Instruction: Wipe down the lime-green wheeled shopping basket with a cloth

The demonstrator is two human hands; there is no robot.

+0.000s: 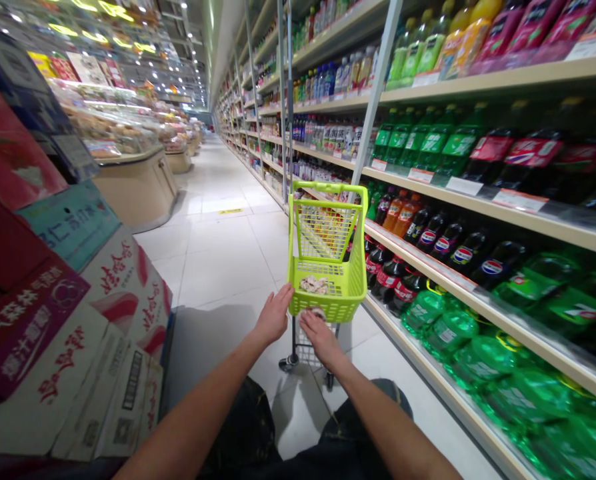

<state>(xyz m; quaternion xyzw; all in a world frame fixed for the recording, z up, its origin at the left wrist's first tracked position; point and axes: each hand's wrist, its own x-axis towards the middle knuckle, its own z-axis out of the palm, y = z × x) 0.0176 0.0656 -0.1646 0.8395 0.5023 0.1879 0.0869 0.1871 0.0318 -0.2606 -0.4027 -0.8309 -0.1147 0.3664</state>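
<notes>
Two hands on one lime-green plastic basket trolley (335, 267) — left hand (274, 317) fingers curled against its near rim, right hand (319, 335) fingers' state hidden; one pale packet (315, 285) inside.

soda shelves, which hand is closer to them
Right. The right hand grips the lime-green cart on the side toward the soda shelves; the left hand holds its far corner.

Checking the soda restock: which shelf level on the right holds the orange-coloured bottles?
The second shelf from the bottom: the orange bottles stand at its far end, just right of the green cart. Dark cola bottles fill the rest.
</notes>
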